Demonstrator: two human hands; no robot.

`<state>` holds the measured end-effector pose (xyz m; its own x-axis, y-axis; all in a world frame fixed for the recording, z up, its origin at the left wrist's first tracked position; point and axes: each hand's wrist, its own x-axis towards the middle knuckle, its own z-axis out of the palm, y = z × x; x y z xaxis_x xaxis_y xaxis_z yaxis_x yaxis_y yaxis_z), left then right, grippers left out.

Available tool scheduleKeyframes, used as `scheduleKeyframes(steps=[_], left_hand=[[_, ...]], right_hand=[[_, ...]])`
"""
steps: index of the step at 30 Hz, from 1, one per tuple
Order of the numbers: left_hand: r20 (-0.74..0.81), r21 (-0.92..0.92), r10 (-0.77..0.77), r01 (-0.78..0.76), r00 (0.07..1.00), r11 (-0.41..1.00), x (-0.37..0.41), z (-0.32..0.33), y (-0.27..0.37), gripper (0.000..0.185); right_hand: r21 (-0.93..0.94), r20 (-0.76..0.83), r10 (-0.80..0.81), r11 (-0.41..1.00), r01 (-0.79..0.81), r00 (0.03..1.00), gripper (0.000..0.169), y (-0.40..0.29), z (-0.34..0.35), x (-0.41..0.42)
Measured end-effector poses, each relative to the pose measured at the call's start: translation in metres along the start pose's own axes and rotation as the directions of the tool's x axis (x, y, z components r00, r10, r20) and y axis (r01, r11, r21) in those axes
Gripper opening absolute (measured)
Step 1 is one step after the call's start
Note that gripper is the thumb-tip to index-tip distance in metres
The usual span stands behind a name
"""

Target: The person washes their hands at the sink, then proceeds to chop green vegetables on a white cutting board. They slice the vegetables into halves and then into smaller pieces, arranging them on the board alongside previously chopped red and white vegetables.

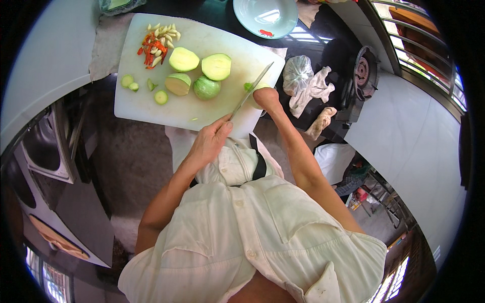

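Note:
My left hand (212, 141) grips the handle of a kitchen knife, its blade (251, 89) slanting up to the right over a white cutting board (151, 110). My right hand (266, 98) is curled over a pale green vegetable piece (261, 86) near the board's right edge, beside the blade; the hand partly hides the piece. Left of the knife lie several halves of a round green vegetable, some with the cut face showing (184, 59), one skin up (207, 88). Small cut ends (161, 97) lie at the left. Peeled garlic cloves (166, 32) and red chilli pieces (151, 47) are heaped at the upper left.
A light blue bowl (266, 17) stands beyond the board on the dark counter. To the right are a knotted plastic bag (298, 74), crumpled cloths (312, 90) and a gas burner (362, 72). Cloth also shows beyond the board's left edge (108, 47).

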<state>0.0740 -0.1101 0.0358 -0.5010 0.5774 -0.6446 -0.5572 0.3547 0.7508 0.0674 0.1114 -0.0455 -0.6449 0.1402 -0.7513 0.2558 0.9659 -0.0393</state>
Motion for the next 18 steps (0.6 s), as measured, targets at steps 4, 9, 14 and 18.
scheduleKeyframes(steps=[4, 9, 14, 18], left_hand=[[0.001, -0.011, 0.002, -0.002, 1.000, 1.000, 0.008, 0.008, -0.006, 0.054], [0.053, 0.019, 0.008, -0.009, 0.999, 1.000, 0.013, 0.004, -0.009, 0.054], [0.071, 0.044, -0.002, -0.001, 0.997, 0.999, 0.035, 0.011, -0.012, 0.053], [-0.032, 0.006, 0.107, -0.106, 0.994, 0.994, 0.055, 0.024, -0.026, 0.046]], right_hand=[[-0.239, -0.142, -0.146, 0.965, 0.109, 0.979, 0.014, 0.019, 0.021, 0.002], [-0.335, -0.279, -0.208, 0.936, 0.108, 0.937, 0.012, 0.026, 0.038, -0.002], [-0.339, -0.086, -0.109, 0.938, 0.073, 0.990, 0.016, 0.027, 0.027, -0.003], [-0.333, -0.250, -0.143, 0.941, 0.054, 0.957, 0.014, 0.036, 0.047, -0.008]])
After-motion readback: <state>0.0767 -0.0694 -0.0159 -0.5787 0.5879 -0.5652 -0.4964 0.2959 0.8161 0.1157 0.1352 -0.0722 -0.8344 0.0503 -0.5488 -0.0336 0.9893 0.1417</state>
